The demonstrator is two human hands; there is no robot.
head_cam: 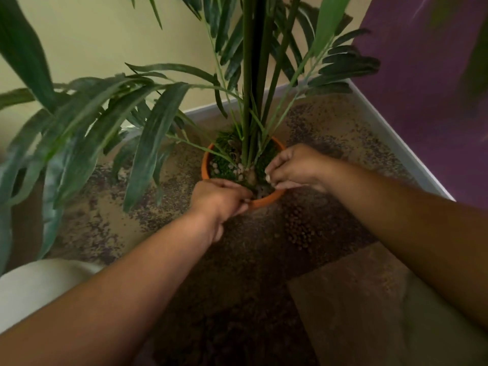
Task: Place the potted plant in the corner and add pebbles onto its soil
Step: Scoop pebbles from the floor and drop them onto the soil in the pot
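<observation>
Left hand [221, 198] at the near rim of the orange pot [205, 165], fingers curled over the lip with the thumb outside it, apparently pinching the rim. Right hand [293, 167] over the right side of the pot, fingers bunched, tips pointing down just above the filling; narrow, contents of the pinch not discernible, pale speck at the tips either nail or stone. Inside the pot: green moss-like cover [224, 146] over most of the surface, a scatter of small pale pebbles [239, 169] near the base of the stems [248, 101], bare soil hardly visible. Pot upright on the speckled carpet [303, 233], near the corner between the yellow wall [92, 35] and the purple wall [422, 75], close to the white skirting board [396, 146] but apart from it. Handling, as judged: treat the pot as rigid and chippable at the lip; expect top-heaviness from the tall plant, so steady by the rim or body, never by the stems or fronds [148, 143], both flexible and easily bent. Treat the pebbles as hard, smooth and prone to rolling; take a few at a time in a fingertip pinch and release low over the cover to avoid bounce-out onto the carpet
</observation>
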